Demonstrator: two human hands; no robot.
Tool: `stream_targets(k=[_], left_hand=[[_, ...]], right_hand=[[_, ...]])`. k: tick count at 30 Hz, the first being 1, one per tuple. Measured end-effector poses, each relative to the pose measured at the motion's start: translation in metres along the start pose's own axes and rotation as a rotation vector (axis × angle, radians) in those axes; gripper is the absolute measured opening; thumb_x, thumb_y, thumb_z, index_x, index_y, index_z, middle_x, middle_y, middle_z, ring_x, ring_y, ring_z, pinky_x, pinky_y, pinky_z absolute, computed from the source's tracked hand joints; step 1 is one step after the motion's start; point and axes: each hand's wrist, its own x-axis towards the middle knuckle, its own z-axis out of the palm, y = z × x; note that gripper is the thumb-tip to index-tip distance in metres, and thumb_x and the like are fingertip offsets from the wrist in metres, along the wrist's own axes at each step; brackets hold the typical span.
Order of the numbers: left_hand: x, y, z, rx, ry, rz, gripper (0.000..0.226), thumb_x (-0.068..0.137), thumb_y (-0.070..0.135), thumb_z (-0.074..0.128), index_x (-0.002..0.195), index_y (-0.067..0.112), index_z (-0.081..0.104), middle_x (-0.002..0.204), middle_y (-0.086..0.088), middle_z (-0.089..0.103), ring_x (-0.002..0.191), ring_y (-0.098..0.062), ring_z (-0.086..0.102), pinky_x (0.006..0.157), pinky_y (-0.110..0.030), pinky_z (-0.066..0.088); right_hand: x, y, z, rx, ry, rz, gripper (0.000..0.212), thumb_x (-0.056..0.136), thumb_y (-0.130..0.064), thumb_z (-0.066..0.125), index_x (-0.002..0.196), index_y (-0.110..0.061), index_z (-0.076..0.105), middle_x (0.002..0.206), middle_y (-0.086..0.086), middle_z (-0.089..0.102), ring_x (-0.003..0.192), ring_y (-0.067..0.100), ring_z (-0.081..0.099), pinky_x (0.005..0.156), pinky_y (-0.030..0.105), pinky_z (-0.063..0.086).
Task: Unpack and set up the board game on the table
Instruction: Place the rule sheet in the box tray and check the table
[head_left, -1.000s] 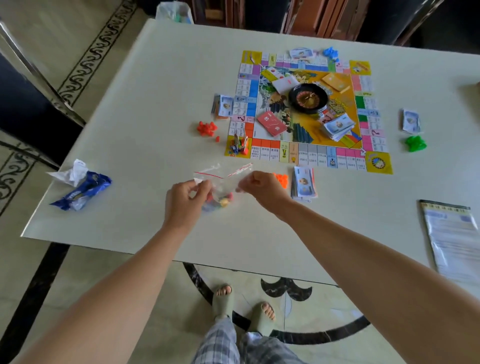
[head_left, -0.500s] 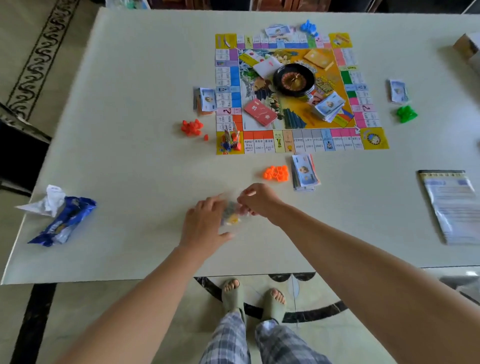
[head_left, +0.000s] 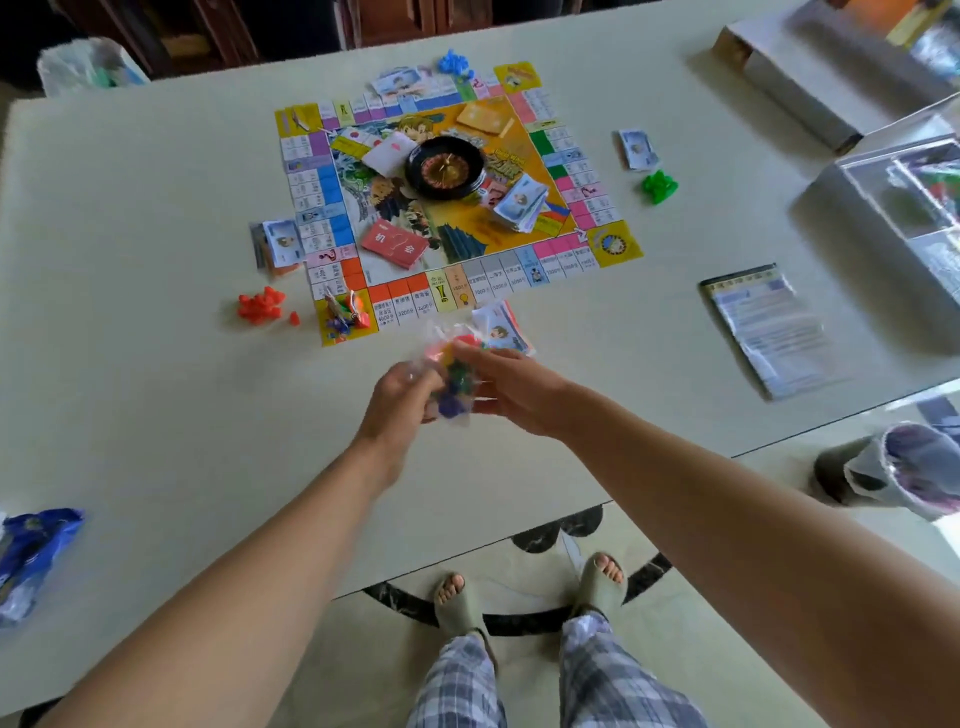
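Near: left hand (head_left: 402, 397) and right hand (head_left: 511, 389), each grip pinched shut on 1 clear bag (head_left: 451, 382) of coloured pieces. The bag is held above the bench (head_left: 156, 415), probably for opening. Far: unfolded board (head_left: 498, 273), already stocked.

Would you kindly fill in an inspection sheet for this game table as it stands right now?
Surface: pale table, game board laid flat toward its far side.
Job's things: roulette wheel and red card deck on the board; red pieces, green pieces and blue pieces in heaps at its edges; leaflet near the right.
Clutter: blue wrapper at the near left edge; open box at the far right.
Grippers: left hand and right hand both hold a clear bag of coloured pieces above the table.
Cables: nothing seen.
Surroundings: tiled floor; lined bin beside the table's right corner.
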Motion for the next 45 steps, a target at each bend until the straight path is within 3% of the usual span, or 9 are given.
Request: stream_targets(k=[4,13,18,21,22,24,27,32,45], left_hand=[[0.01,0.016,0.08,-0.066,-0.145,-0.102,0.016,0.092,0.019,0.062,0.105,0.011,0.064,0.087,-0.005,0.068,0.077,-0.013,0.064,0.075,-0.029,0.05],[0.029,0.032,0.284,0.157,-0.187,-0.117,0.021,0.091,0.028,0.063,0.104,0.014,0.055,0.089,-0.002,0.062,0.081,-0.014,0.059,0.08,-0.037,0.051],[0.046,0.028,0.371,0.278,-0.127,-0.199,0.016,0.08,0.028,0.061,0.073,0.015,0.053,0.066,-0.003,0.046,0.064,-0.021,0.042,0.068,-0.032,0.039],[0.058,0.025,0.401,0.26,-0.04,-0.254,0.022,0.08,0.025,0.063,0.08,0.003,0.06,0.091,0.003,0.036,0.06,-0.023,0.042,0.065,-0.031,0.033],[0.062,0.024,0.407,0.229,0.006,-0.281,0.026,0.083,0.02,0.062,0.09,-0.005,0.063,0.109,-0.032,0.057,0.062,-0.026,0.05,0.063,-0.03,0.033],[0.07,0.025,0.417,0.172,0.047,-0.312,0.023,0.086,0.012,0.059,0.1,-0.005,0.066,0.07,-0.02,0.06,0.057,-0.024,0.053,0.052,-0.022,0.033],[0.083,0.03,0.433,0.146,0.042,-0.341,0.006,0.087,0.007,0.059,0.092,0.004,0.062,0.072,-0.008,0.06,0.057,-0.016,0.052,0.042,-0.015,0.04],[0.106,0.048,0.448,0.111,0.021,-0.259,0.012,0.085,0.004,0.055,0.086,0.011,0.064,0.091,-0.012,0.067,0.081,-0.027,0.064,0.079,-0.05,0.056],[0.159,0.135,0.551,-0.197,-0.118,0.054,0.027,0.082,0.006,0.055,0.1,0.025,0.061,0.109,-0.007,0.07,0.101,-0.027,0.068,0.087,-0.049,0.055]], right_hand=[[-0.025,-0.01,-0.061,-0.037,0.354,-0.09,0.032,0.093,-0.034,0.059,0.115,-0.01,0.06,0.107,0.014,0.063,0.091,0.024,0.062,0.083,0.036,0.053],[-0.103,-0.017,-0.261,0.014,0.496,-0.148,0.017,0.091,-0.007,0.059,0.108,-0.008,0.06,0.083,0.006,0.063,0.068,0.012,0.063,0.061,0.023,0.054],[-0.134,-0.018,-0.377,-0.07,0.759,-0.072,0.026,0.09,-0.009,0.058,0.116,-0.011,0.057,0.082,0.001,0.061,0.065,0.011,0.058,0.063,0.023,0.053],[-0.142,-0.016,-0.416,-0.109,0.749,-0.044,0.028,0.089,-0.005,0.056,0.116,-0.01,0.058,0.083,-0.003,0.058,0.067,0.009,0.054,0.066,0.023,0.049],[-0.142,-0.014,-0.422,-0.129,0.724,-0.019,0.027,0.089,-0.005,0.056,0.116,-0.009,0.058,0.081,-0.003,0.057,0.066,0.009,0.053,0.064,0.022,0.048],[-0.14,-0.012,-0.431,-0.136,0.662,0.027,0.025,0.09,-0.007,0.056,0.114,-0.01,0.059,0.081,-0.001,0.057,0.067,0.01,0.054,0.063,0.023,0.048],[-0.133,-0.015,-0.447,-0.099,0.635,0.048,0.02,0.09,-0.007,0.056,0.109,-0.012,0.059,0.079,0.0,0.056,0.066,0.011,0.054,0.062,0.024,0.049],[-0.121,-0.03,-0.468,-0.011,0.57,0.044,0.014,0.087,-0.005,0.057,0.094,-0.017,0.061,0.081,0.007,0.058,0.07,0.019,0.056,0.07,0.035,0.055],[-0.171,-0.115,-0.614,-0.004,1.017,-0.177,0.04,0.088,-0.013,0.059,0.121,-0.001,0.04,0.09,0.014,0.055,0.071,0.022,0.059,0.069,0.046,0.057]])
